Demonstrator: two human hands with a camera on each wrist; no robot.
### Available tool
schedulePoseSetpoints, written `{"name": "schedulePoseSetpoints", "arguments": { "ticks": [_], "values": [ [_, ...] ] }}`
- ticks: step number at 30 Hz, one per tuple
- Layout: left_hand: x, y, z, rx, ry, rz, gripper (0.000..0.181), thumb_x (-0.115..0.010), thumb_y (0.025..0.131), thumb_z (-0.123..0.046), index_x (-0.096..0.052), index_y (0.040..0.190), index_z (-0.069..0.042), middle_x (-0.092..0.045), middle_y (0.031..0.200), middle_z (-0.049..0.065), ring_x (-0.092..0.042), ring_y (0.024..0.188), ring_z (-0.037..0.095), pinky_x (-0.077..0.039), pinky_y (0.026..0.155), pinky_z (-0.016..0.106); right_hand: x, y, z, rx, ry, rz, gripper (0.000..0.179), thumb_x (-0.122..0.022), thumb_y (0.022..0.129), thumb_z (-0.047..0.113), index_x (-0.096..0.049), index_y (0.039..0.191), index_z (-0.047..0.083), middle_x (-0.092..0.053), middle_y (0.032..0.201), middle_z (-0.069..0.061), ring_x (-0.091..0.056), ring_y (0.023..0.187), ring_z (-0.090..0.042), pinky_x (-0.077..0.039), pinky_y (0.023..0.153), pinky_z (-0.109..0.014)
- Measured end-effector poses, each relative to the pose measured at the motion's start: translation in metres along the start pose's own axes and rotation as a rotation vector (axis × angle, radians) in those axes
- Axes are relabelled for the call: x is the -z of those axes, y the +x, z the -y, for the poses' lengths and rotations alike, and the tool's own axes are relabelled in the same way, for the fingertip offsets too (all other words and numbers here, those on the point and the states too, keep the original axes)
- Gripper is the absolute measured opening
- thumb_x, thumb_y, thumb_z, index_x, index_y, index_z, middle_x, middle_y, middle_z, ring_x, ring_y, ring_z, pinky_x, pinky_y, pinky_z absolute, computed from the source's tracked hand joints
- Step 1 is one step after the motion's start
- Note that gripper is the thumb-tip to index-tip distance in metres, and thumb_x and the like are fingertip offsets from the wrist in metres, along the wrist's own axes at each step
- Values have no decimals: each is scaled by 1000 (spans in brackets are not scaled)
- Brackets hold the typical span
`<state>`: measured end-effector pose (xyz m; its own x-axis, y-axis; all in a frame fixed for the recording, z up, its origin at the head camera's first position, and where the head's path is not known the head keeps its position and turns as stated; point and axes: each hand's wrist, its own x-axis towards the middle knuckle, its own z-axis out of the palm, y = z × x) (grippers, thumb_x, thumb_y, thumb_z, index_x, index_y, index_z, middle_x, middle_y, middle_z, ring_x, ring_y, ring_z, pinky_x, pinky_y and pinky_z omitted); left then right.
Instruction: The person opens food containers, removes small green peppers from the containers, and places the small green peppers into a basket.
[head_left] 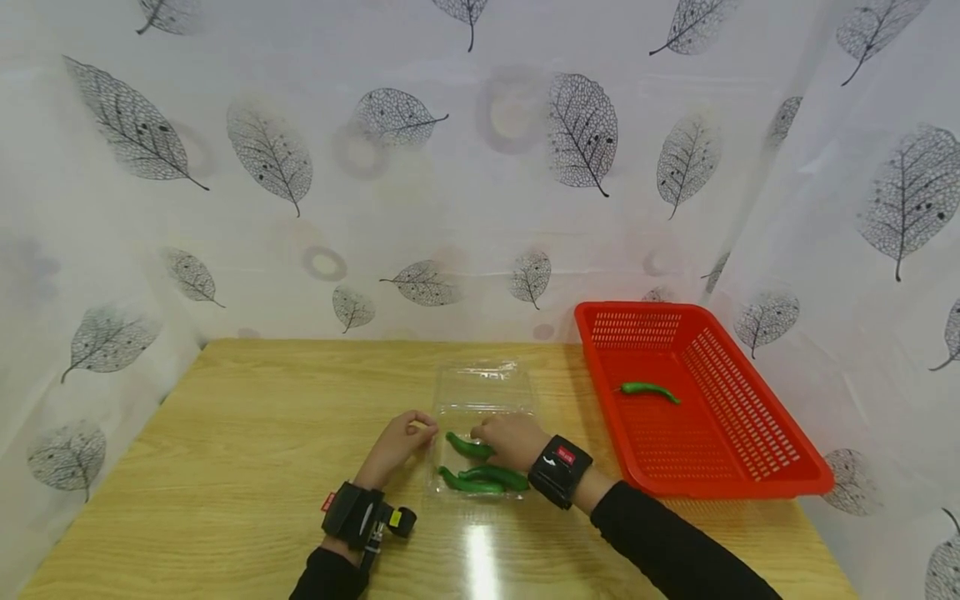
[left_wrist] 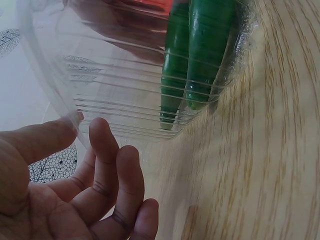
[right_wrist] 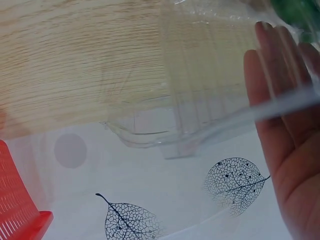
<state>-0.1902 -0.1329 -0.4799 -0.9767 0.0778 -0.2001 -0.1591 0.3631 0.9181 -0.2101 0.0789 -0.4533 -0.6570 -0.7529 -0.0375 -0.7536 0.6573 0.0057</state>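
Observation:
A clear plastic clamshell box [head_left: 437,475] lies on the table with its lid [head_left: 483,385] folded back. Inside it are green chili peppers: one [head_left: 468,447] towards the back, partly under my right hand, and two [head_left: 471,483] [head_left: 498,476] side by side near the front. My left hand [head_left: 401,442] pinches the box's left rim between thumb and fingertip; its other fingers [left_wrist: 131,172] curl loosely beside the wall. My right hand [head_left: 513,440] reaches into the box, fingers [right_wrist: 257,75] fairly straight, their tips beside the back pepper. The right thumb is hidden.
A red plastic basket [head_left: 611,400] stands on the right of the table, with one green chili pepper [head_left: 648,390] on its floor. The wood-grained table [head_left: 247,467] meets a leaf-printed white curtain [head_left: 450,208] at the back and sides.

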Motion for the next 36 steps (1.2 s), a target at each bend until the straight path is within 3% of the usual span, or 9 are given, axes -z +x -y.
{"name": "schedulePoseSetpoints", "arguments": {
  "ticks": [6, 21, 36],
  "values": [
    [1, -1, 0, -19, -22, 8, 20, -57, 93, -15, -58, 104, 1, -65, 79, 6, -57, 72, 9, -44, 70, 25, -1, 2, -1, 7, 10, 13, 23, -81, 69, 23, -67, 86, 18, -63, 75, 8, -54, 64, -4, -43, 55, -23],
    [3, -5, -7, -10, -22, 5, 21, -56, 93, -15, -58, 104, 3, -64, 77, 7, -56, 70, 10, -43, 69, 26, -2, 2, -1, 31, 17, 13, 16, -80, 72, 23, -67, 78, 16, -64, 71, 7, -55, 61, -4, -42, 54, -22],
    [1, -8, -6, -18, -14, -1, 20, -57, 92, -14, -58, 104, 2, -65, 78, 9, -56, 69, 10, -43, 68, 26, -1, 0, 0, 22, 39, -2, 12, -77, 73, 14, -70, 83, 15, -68, 76, 5, -61, 66, -8, -47, 57, -25]
  ]
}}
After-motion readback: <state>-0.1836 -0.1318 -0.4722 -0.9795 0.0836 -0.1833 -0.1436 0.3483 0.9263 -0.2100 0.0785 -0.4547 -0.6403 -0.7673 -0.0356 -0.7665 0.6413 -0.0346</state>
